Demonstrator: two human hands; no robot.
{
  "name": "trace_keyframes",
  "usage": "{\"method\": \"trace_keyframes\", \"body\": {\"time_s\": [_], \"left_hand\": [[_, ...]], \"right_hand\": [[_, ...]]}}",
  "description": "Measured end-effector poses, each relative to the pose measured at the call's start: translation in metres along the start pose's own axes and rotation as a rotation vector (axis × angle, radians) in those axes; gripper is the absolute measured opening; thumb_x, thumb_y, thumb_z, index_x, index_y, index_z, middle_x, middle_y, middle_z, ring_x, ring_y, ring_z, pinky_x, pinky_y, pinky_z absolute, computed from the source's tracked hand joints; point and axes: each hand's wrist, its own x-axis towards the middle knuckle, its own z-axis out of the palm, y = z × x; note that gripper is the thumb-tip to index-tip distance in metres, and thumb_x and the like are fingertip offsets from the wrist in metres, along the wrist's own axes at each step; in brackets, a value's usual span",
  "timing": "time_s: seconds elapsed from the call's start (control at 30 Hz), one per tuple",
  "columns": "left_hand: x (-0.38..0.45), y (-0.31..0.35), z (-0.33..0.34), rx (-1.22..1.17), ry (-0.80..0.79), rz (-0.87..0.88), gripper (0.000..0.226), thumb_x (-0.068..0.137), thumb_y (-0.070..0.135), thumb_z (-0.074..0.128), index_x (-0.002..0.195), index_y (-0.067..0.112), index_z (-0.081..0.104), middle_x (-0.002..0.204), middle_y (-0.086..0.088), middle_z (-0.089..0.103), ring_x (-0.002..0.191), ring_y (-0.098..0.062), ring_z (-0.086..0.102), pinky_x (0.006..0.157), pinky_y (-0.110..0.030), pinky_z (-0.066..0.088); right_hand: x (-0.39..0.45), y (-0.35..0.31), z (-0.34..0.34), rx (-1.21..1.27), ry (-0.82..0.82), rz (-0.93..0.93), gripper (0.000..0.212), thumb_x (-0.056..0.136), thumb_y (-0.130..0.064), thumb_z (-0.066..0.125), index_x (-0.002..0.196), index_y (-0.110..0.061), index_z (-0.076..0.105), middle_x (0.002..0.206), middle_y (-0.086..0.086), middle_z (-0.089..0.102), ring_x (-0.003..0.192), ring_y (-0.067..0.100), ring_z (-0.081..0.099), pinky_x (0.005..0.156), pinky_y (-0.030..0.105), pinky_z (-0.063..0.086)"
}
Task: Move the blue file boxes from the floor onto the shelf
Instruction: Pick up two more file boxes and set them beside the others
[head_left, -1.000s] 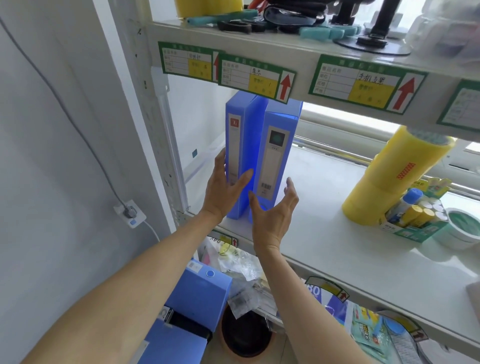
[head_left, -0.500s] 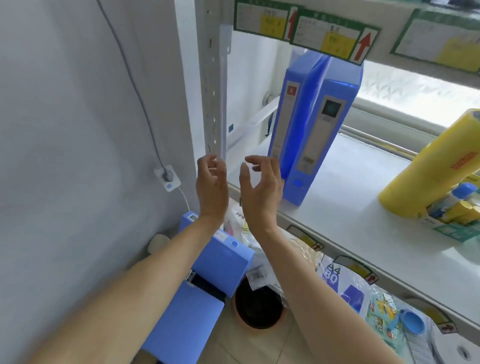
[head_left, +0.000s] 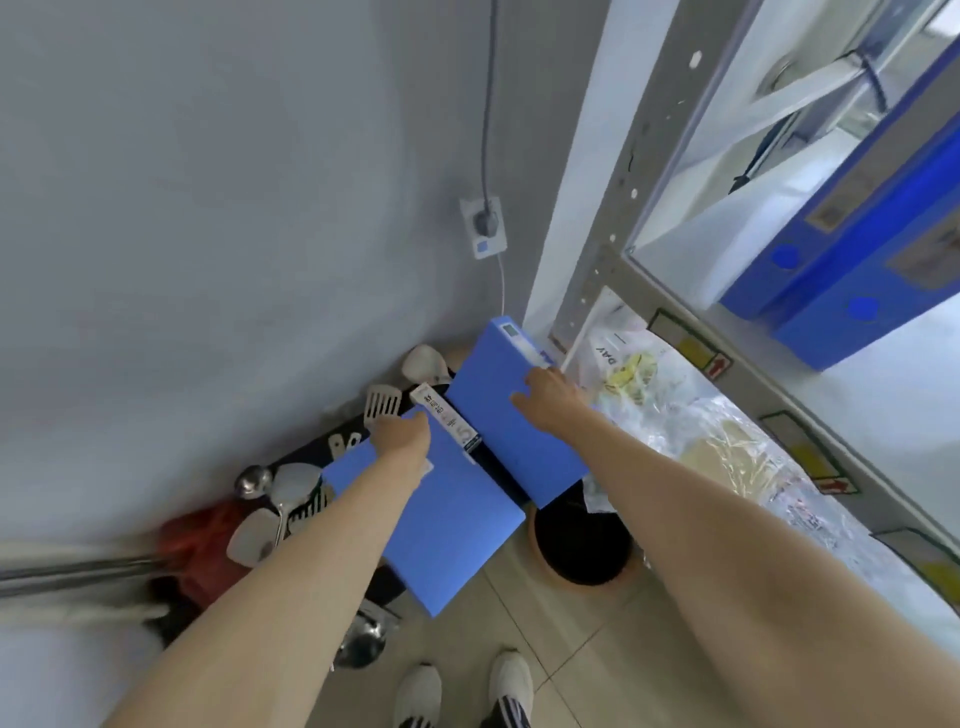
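Two blue file boxes lie on the floor by the wall corner. My left hand (head_left: 402, 436) is curled over the far edge of the nearer box (head_left: 452, 525). My right hand (head_left: 545, 397) grips the farther box (head_left: 506, 415) at its spine edge, with fingers on the flat blue face; this box leans against the shelf post. Two more blue file boxes (head_left: 857, 234) stand upright on the shelf (head_left: 883, 405) at the upper right.
A narrow white carton (head_left: 445, 415) sits between the floor boxes. Spatulas and ladles (head_left: 280, 499) and a red bag (head_left: 197, 545) crowd the floor to the left. A black bin (head_left: 582, 551) stands under the boxes. Plastic bags (head_left: 701, 431) fill the lower shelf. My shoes (head_left: 467, 686) are below.
Both hands left the boxes on the shelf and dropped to the floor boxes. My view swung down from the shelf to the floor.
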Motion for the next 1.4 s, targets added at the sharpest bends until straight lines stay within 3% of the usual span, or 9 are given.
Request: {"method": "trace_keyframes", "body": {"time_s": [0.13, 0.27, 0.4, 0.6, 0.73, 0.97, 1.07, 1.17, 1.4], "left_hand": [[0.042, -0.052, 0.002, 0.053, 0.027, -0.217, 0.068, 0.091, 0.045, 0.049, 0.147, 0.008, 0.035, 0.144, -0.023, 0.047, 0.120, -0.040, 0.057, 0.095, -0.050, 0.050], [0.103, -0.117, 0.013, 0.007, 0.067, -0.356, 0.076, 0.079, 0.051, 0.048, 0.148, 0.024, 0.031, 0.150, -0.017, 0.038, 0.126, -0.045, 0.048, 0.098, -0.066, 0.040], [0.131, -0.170, 0.022, -0.097, 0.177, -0.460, 0.081, 0.064, 0.051, 0.058, 0.138, 0.034, 0.031, 0.141, -0.013, 0.045, 0.117, -0.041, 0.055, 0.091, -0.060, 0.046], [0.098, -0.175, 0.025, 0.029, 0.158, -0.448, 0.065, 0.088, 0.054, 0.054, 0.124, 0.000, 0.049, 0.097, -0.014, 0.059, 0.065, -0.026, 0.056, 0.059, -0.033, 0.052], [0.107, -0.192, 0.033, -0.055, 0.124, -0.442, 0.062, 0.089, 0.053, 0.055, 0.122, 0.000, 0.055, 0.094, -0.013, 0.058, 0.086, -0.033, 0.063, 0.089, -0.046, 0.056], [0.109, -0.199, 0.031, -0.228, 0.158, -0.371, 0.060, 0.083, 0.039, 0.071, 0.129, 0.005, 0.055, 0.125, -0.015, 0.062, 0.104, -0.035, 0.063, 0.091, -0.046, 0.053], [0.099, -0.190, 0.027, -0.195, 0.156, -0.337, 0.066, 0.076, 0.047, 0.076, 0.124, 0.006, 0.055, 0.116, -0.013, 0.062, 0.108, -0.036, 0.063, 0.088, -0.043, 0.053], [0.091, -0.173, 0.021, -0.158, 0.140, -0.304, 0.063, 0.069, 0.053, 0.076, 0.111, 0.011, 0.055, 0.115, -0.013, 0.066, 0.101, -0.035, 0.065, 0.090, -0.050, 0.054], [0.047, -0.100, -0.002, -0.044, 0.163, -0.192, 0.080, 0.069, 0.042, 0.077, 0.133, 0.011, 0.041, 0.126, -0.017, 0.057, 0.100, -0.040, 0.064, 0.083, -0.047, 0.056]], "right_hand": [[0.027, 0.011, 0.029, -0.154, -0.017, -0.012, 0.037, 0.099, -0.032, 0.048, 0.127, -0.009, 0.053, 0.133, 0.015, 0.049, 0.113, 0.035, 0.056, 0.077, 0.037, 0.040], [0.053, 0.023, 0.053, -0.179, 0.054, 0.037, 0.038, 0.096, -0.019, 0.052, 0.131, -0.007, 0.044, 0.136, 0.016, 0.041, 0.120, 0.037, 0.051, 0.082, 0.042, 0.043], [0.079, 0.032, 0.069, -0.220, 0.087, 0.130, 0.062, 0.091, -0.014, 0.058, 0.145, -0.021, 0.029, 0.144, 0.018, 0.033, 0.124, 0.040, 0.043, 0.093, 0.046, 0.049], [0.116, 0.055, 0.079, -0.291, 0.116, 0.212, 0.072, 0.096, -0.037, 0.054, 0.153, -0.035, 0.011, 0.137, 0.025, 0.041, 0.114, 0.043, 0.051, 0.094, 0.049, 0.044], [0.122, 0.072, 0.088, -0.159, 0.080, 0.161, 0.071, 0.097, -0.038, 0.051, 0.153, -0.034, 0.007, 0.129, 0.022, 0.044, 0.108, 0.041, 0.056, 0.076, 0.044, 0.046], [0.112, 0.069, 0.091, -0.103, 0.172, 0.083, 0.072, 0.097, -0.034, 0.058, 0.153, -0.026, 0.013, 0.127, 0.021, 0.044, 0.114, 0.040, 0.051, 0.072, 0.042, 0.041], [0.103, 0.057, 0.091, -0.110, 0.150, 0.089, 0.080, 0.095, -0.031, 0.063, 0.155, -0.016, 0.011, 0.135, 0.021, 0.042, 0.120, 0.040, 0.049, 0.082, 0.046, 0.046], [0.090, 0.042, 0.085, -0.129, 0.120, 0.117, 0.070, 0.093, -0.026, 0.066, 0.147, -0.007, 0.027, 0.139, 0.020, 0.040, 0.126, 0.038, 0.045, 0.089, 0.048, 0.047], [0.044, -0.007, 0.051, -0.105, 0.148, 0.175, 0.066, 0.083, -0.019, 0.075, 0.135, -0.010, 0.037, 0.129, 0.015, 0.043, 0.118, 0.035, 0.050, 0.088, 0.047, 0.053]]}}
